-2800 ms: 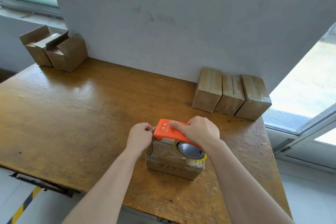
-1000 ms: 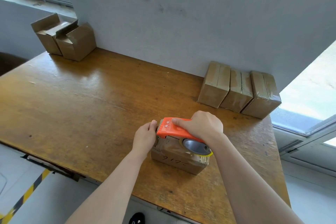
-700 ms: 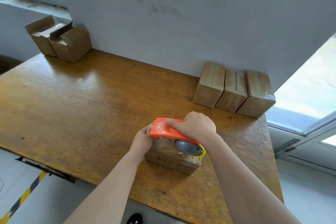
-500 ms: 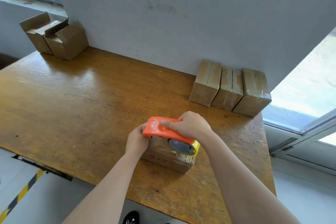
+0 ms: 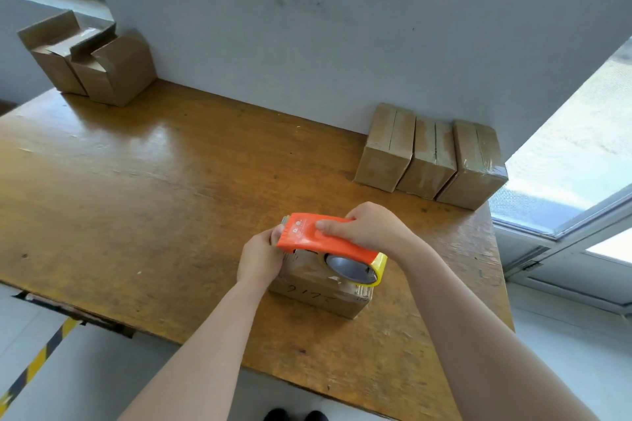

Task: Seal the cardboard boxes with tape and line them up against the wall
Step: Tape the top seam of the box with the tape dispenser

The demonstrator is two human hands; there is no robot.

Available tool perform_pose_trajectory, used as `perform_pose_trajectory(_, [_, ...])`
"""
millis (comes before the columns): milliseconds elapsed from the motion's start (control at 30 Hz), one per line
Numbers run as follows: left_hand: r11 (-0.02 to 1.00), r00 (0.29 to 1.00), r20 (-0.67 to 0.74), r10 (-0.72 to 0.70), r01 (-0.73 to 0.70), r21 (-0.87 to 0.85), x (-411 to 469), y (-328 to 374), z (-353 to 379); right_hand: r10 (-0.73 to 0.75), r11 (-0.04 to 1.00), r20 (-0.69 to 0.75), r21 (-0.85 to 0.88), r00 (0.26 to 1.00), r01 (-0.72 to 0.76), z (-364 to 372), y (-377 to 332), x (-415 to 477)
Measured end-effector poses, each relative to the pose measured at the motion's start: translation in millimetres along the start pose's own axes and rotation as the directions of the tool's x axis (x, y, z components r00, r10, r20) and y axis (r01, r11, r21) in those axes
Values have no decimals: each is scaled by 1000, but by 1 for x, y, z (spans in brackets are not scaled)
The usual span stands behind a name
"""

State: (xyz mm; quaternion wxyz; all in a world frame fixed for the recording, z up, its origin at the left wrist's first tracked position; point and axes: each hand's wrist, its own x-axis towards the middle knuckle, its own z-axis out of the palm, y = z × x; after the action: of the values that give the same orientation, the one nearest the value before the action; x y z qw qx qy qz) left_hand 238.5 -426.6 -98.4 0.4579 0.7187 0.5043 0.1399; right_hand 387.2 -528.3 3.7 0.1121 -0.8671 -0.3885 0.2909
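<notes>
- The right hand [image 5: 369, 227] is wrapped over the top of the orange tape dispenser [image 5: 307, 236], with the thumb along its near side, and presses it down onto the box.
- The left hand [image 5: 261, 256] is curled round the left end of the small cardboard box [image 5: 321, 294], just under the dispenser's nose. Whether its fingertips also pin the tape there is hidden.
- That box lies near the front edge of the tabletop [image 5: 136, 181], handwriting on its near face, with the tape roll [image 5: 355, 267] above its right end.
- The step in hand looks like taping this box's top seam. With the dispenser's nose at the left edge, the strip seems about ready to cut.
- The next move probably calls for tilting the dispenser so the blade bites the tape while the left hand braces the box. The loose end then needs smoothing down.
- Three sealed boxes [image 5: 431, 161] stand side by side against the wall [image 5: 307, 27] at the right, and this one would join them.
- Two open boxes [image 5: 92, 58] sit unsealed at the far left corner.
</notes>
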Motion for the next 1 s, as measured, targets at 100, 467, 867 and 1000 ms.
perform_pose_trajectory(100, [1000,1000,-6,8,-8,26,-2,0,-1,-6,1000,-16,1,1000,6,1,2,-3])
perform_pose_trajectory(467, [986,998,-50,43,-35,160,2,-2,2,56,998,-41,-40,998,-57,-30,56,-27])
perform_pose_trajectory(867, [955,994,-111,0,33,296,1,2,7,-26,999,-59,45,998,29,-17,139,-42])
perform_pose_trajectory(1000, [951,991,-135,-10,51,305,2,1,8,-49,995,-78,88,996,56,-8,158,-41])
